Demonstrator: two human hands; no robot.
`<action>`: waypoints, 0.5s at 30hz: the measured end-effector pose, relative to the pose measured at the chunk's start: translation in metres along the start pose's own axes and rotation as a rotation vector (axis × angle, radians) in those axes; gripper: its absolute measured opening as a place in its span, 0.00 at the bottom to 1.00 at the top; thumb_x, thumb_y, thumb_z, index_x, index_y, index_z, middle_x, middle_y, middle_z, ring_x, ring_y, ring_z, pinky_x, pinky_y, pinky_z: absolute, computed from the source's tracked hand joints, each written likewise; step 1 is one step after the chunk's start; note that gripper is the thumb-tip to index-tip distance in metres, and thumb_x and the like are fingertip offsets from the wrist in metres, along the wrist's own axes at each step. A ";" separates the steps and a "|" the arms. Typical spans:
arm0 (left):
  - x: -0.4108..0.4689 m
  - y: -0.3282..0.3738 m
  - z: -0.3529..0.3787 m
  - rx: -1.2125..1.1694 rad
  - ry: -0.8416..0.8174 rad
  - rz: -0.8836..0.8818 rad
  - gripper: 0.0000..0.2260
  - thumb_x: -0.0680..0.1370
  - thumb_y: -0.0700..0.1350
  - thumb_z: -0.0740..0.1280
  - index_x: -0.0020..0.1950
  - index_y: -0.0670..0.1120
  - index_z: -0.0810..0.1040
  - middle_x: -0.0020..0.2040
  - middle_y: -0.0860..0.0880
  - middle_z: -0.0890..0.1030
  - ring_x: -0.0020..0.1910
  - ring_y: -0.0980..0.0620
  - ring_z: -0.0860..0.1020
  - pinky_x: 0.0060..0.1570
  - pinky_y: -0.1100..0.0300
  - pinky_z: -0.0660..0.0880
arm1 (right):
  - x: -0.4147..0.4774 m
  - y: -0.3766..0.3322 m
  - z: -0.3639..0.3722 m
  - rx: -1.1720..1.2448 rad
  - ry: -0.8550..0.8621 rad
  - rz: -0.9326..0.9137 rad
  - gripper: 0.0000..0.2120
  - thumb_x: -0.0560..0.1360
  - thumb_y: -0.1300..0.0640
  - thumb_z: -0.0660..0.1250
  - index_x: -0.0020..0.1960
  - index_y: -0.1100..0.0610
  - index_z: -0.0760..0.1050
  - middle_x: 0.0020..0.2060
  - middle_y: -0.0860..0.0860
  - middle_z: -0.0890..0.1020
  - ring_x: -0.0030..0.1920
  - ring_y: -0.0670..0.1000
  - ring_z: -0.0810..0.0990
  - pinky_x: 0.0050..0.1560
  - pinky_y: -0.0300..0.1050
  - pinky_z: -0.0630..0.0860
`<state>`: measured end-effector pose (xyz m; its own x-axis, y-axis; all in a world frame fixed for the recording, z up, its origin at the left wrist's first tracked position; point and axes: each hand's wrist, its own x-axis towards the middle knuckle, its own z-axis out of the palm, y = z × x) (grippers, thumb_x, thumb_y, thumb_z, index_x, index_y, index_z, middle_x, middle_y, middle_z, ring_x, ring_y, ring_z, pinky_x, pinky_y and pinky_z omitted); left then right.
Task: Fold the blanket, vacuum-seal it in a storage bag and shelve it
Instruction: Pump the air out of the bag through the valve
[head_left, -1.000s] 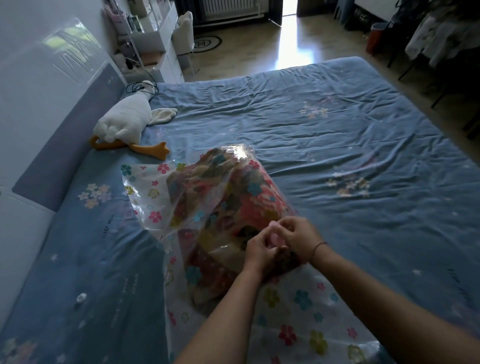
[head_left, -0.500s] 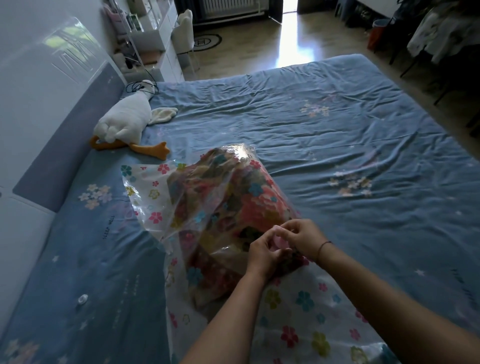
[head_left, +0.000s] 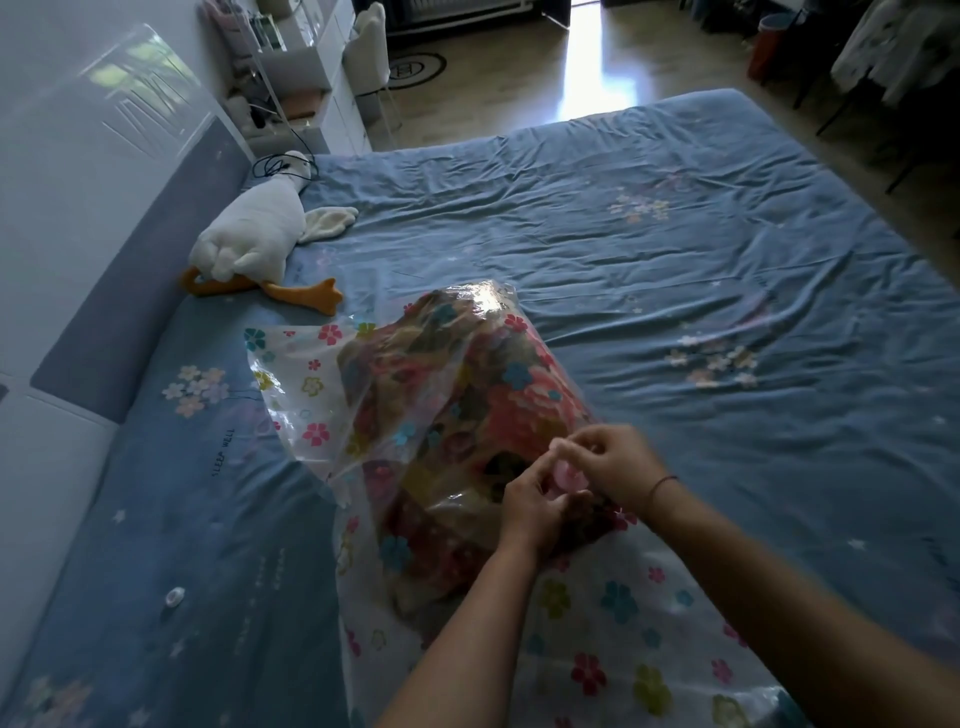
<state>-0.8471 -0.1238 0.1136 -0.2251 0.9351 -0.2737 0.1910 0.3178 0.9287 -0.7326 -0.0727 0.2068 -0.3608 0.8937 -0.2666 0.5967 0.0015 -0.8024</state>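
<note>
Blanket, red and floral, sits bundled inside the clear flower-printed storage bag, which lies on the blue bed sheet close to the person. Both hands meet on the near side of the hump. The left hand and the right hand have their fingers curled in, pinching a small pink round piece on the bag's plastic. The fingers cover most of that piece. A thin band circles the right wrist. Off to the left, well apart from the bag, a white plush goose lies against the padded headboard, with a black cable by its head. A small white round cap rests alone on the sheet, left of the bag.
</note>
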 end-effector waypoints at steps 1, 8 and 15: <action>0.001 0.002 -0.002 0.005 0.004 0.007 0.25 0.70 0.39 0.76 0.66 0.49 0.77 0.57 0.53 0.82 0.55 0.58 0.79 0.53 0.73 0.74 | -0.003 -0.011 -0.010 0.059 0.032 -0.056 0.07 0.74 0.49 0.69 0.43 0.51 0.82 0.34 0.47 0.83 0.36 0.45 0.81 0.42 0.44 0.80; 0.003 -0.002 -0.001 0.034 0.006 0.013 0.24 0.70 0.38 0.76 0.65 0.48 0.78 0.57 0.52 0.82 0.55 0.58 0.79 0.53 0.73 0.73 | -0.010 -0.015 -0.019 0.264 0.084 -0.143 0.07 0.72 0.52 0.70 0.43 0.55 0.83 0.34 0.52 0.84 0.34 0.44 0.81 0.40 0.40 0.80; 0.002 -0.001 -0.001 0.010 0.026 0.012 0.25 0.69 0.40 0.77 0.65 0.49 0.77 0.56 0.54 0.82 0.53 0.62 0.79 0.53 0.73 0.73 | -0.008 -0.025 -0.028 0.122 0.013 -0.143 0.06 0.73 0.51 0.70 0.40 0.53 0.82 0.29 0.44 0.81 0.26 0.36 0.75 0.28 0.30 0.69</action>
<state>-0.8487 -0.1227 0.1128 -0.2473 0.9345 -0.2560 0.2034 0.3084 0.9293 -0.7247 -0.0677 0.2443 -0.4255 0.8942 -0.1391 0.4486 0.0749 -0.8906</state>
